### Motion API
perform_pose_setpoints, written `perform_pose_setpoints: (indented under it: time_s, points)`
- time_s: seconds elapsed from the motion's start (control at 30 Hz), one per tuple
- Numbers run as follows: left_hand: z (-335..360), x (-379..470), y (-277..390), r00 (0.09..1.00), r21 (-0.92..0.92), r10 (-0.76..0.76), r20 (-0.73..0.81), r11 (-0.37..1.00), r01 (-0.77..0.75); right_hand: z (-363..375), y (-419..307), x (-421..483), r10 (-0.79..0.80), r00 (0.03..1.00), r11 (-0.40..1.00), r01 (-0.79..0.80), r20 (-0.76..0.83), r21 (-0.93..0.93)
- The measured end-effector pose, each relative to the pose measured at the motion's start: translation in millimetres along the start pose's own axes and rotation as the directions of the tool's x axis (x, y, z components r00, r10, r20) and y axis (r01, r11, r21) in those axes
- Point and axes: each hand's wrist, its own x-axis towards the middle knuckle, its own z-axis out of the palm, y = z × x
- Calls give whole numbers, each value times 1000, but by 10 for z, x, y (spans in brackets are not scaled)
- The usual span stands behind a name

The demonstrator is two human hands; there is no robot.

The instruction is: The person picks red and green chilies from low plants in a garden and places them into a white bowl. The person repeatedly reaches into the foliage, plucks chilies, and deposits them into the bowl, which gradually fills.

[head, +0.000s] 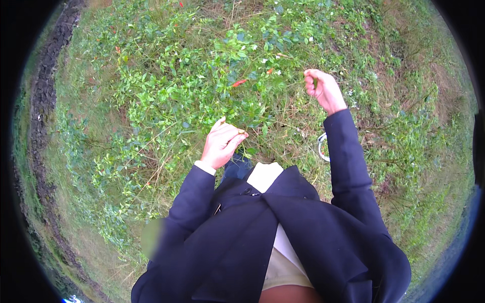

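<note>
My left hand is low over the chili plants, thumb and forefinger pinched on a small yellowish plant part. Green leaves hang just below those fingertips. Farther out to the right, my right hand is raised with its fingers curled in around a small green plant piece; whether it is a leaf or a pod I cannot tell. Between and beyond the hands, a red chili pepper and a shorter orange-red one show among the leaves and small white flowers.
A white-rimmed container with red bits inside sits on the ground, partly hidden by my right sleeve. Dry grass stalks cross the plants at left. A dark stone strip runs along the far left.
</note>
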Motion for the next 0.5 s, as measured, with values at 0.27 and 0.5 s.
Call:
perform_pose_setpoints:
  time_s: [0.27,0.5]
  points:
    - [-237,-202,15,987,-42,-143,-77,989,141,83,906,941,-33,980,695,-118,-195,-709]
    - [-403,-574,14,959,218,-281,-31,935,281,1432,1236,921,143,941,721,113,306,-684]
